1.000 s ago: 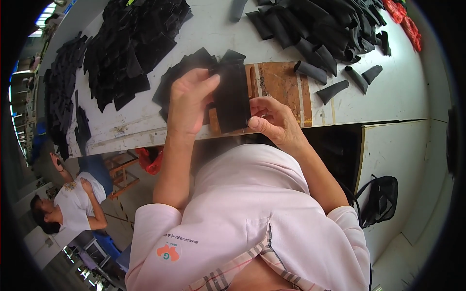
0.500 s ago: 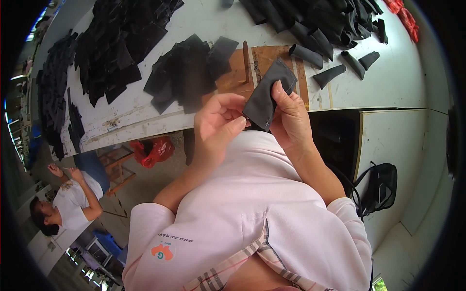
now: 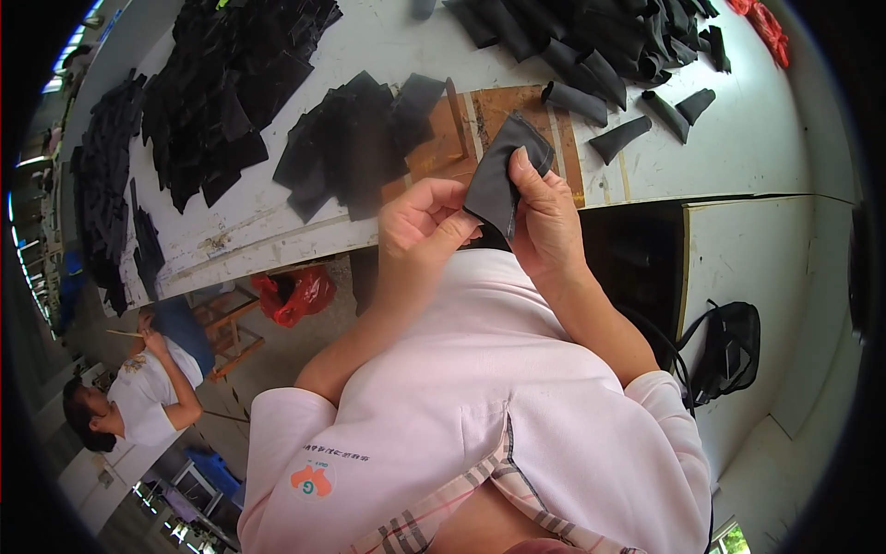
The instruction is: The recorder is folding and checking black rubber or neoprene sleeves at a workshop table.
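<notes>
White-topped and scuffed, the long workbench (image 3: 305, 231) is running across the upper part of the head view, and a worn brown wooden board (image 3: 517, 115) is lying on it directly ahead of the person. Flat black cut fabric pieces are lying in a loose stack (image 3: 346, 143) just left of the board, and larger heaps of the same black material (image 3: 231, 83) are spreading further left. Rolled and folded black pieces (image 3: 591, 37) are piling up at the far right of the bench, with a few single curled pieces (image 3: 618, 138) lying apart beside the board.

The person is holding one small dark grey fabric piece (image 3: 498, 180) above the bench's near edge, between the board and the chest. The right hand (image 3: 544, 217) is wrapping around its right side, thumb pressed flat on its face. The left hand (image 3: 425, 217) is pinching its lower left edge between thumb and fingertips. Both hands are closed on the piece.

The piece is bending along a soft fold and drooping at its free corner, so it is judged light, thin and limp, not stiff. Its surface is looking matte and slightly napped, which suggests good friction and little risk of slipping. It is best taken by the edges or corners with a fingertip pinch; it is not fragile but will crease readily.

Under the bench a red plastic bag (image 3: 300, 291) is sitting, and a black bag (image 3: 729, 346) is leaning at the lower right. Another person in a white shirt (image 3: 138, 397) is working at the lower left.
</notes>
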### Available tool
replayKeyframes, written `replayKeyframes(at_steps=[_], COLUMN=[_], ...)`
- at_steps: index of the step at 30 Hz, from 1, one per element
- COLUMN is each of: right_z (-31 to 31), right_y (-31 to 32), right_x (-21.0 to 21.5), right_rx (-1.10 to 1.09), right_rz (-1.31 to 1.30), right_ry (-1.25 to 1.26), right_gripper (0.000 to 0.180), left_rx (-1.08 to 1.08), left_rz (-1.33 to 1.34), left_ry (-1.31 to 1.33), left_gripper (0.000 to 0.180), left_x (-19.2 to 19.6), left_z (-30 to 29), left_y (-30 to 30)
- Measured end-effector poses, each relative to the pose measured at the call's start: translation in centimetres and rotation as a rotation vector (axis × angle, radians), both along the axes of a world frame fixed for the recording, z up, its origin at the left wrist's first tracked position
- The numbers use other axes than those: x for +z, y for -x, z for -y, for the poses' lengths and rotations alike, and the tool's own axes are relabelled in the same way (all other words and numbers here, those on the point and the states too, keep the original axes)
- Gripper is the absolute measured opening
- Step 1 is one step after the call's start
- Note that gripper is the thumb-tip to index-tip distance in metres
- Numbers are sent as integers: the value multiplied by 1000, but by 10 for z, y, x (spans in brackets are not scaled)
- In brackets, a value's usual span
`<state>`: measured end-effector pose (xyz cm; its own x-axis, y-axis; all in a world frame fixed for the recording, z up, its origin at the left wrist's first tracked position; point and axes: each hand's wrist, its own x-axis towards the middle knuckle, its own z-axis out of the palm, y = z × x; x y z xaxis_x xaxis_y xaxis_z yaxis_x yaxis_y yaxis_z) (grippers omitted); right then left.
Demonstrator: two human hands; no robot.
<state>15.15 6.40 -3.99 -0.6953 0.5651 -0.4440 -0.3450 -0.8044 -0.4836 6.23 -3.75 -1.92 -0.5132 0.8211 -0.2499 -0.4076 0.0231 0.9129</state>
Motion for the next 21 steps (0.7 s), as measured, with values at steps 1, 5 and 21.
replayKeyframes(at_steps=[1, 5, 21], right_z=[1, 0, 0], right_y=[1, 1, 5], right_x=[0, -3, -3], right_rx=[-21, -24, 1], right_rz=[0, 1, 95], right_ry=[-34, -12, -93], right_gripper=[20, 20, 20], left_rx=[-2, 7, 132], left_rz=[0, -4, -110], left_ry=[1, -7, 77], left_gripper=[20, 19, 10], left_x=[1, 4, -6], left_z=[0, 3, -7], left_y=[0, 0, 2])
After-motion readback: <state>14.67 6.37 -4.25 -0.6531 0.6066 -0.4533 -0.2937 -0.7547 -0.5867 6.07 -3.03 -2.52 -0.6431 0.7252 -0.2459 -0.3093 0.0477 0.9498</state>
